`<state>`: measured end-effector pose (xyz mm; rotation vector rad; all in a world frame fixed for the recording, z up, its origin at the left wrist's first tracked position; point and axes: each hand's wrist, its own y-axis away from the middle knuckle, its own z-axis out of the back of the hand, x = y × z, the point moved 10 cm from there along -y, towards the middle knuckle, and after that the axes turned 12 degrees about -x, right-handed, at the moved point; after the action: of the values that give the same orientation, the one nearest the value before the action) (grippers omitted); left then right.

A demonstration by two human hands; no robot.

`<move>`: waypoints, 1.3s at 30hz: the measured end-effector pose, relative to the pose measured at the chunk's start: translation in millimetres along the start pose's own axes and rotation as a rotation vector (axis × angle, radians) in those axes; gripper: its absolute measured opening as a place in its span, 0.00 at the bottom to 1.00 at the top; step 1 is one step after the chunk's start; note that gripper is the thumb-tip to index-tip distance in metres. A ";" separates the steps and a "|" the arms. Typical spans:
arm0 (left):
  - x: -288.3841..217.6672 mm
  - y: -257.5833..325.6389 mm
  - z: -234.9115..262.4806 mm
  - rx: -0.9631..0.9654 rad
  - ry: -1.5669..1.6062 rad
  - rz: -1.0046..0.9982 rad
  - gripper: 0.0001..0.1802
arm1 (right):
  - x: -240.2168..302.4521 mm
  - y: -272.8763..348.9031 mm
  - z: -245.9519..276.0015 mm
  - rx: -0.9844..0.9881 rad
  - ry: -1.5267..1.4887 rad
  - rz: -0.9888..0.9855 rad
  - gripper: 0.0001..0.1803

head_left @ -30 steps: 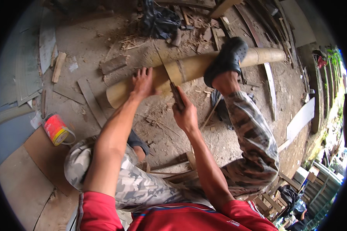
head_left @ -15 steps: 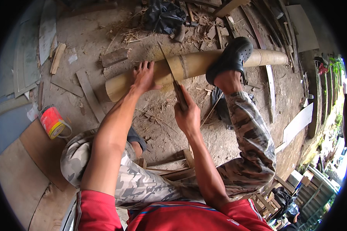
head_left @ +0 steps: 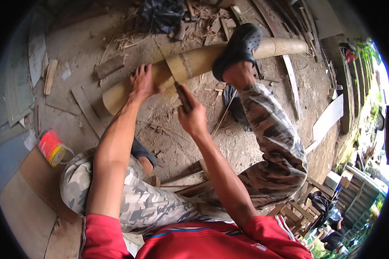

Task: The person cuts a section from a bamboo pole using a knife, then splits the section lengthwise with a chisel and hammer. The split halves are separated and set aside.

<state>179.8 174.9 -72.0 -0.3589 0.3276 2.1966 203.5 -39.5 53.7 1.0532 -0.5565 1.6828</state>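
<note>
Saw (head_left: 177, 85) in right hand (head_left: 193, 115) crosses 1 bamboo pole (head_left: 203, 56) under left hand (head_left: 142, 83).

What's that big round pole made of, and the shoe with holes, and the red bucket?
The pole looks like bamboo: smooth, tan, slightly shiny, with ringed joints. The dark shoe seems to be matte foam or rubber, with a moulded-looking body and small holes. The red bucket is probably plastic, with bright colours, but it's too blurred to be sure.
</note>
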 end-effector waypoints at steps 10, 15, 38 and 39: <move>-2.2 0.1 5.9 0.037 -0.028 -0.045 0.69 | 14.5 11.2 12.2 0.102 0.060 -0.104 0.37; 13.7 -15.1 13.9 0.111 -0.055 -0.002 0.72 | 9.7 70.0 51.3 0.074 0.032 -0.062 0.39; 1.3 -19.0 20.3 0.065 -0.095 -0.055 0.70 | 36.0 73.6 66.2 0.051 0.077 -0.063 0.41; 2.4 -20.6 19.4 0.110 -0.045 -0.054 0.70 | 35.8 93.1 83.6 0.034 0.031 -0.030 0.41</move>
<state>192.1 195.7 -57.2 -0.2545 0.4079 2.1199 145.9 -119.7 138.5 1.0530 -0.4911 1.6844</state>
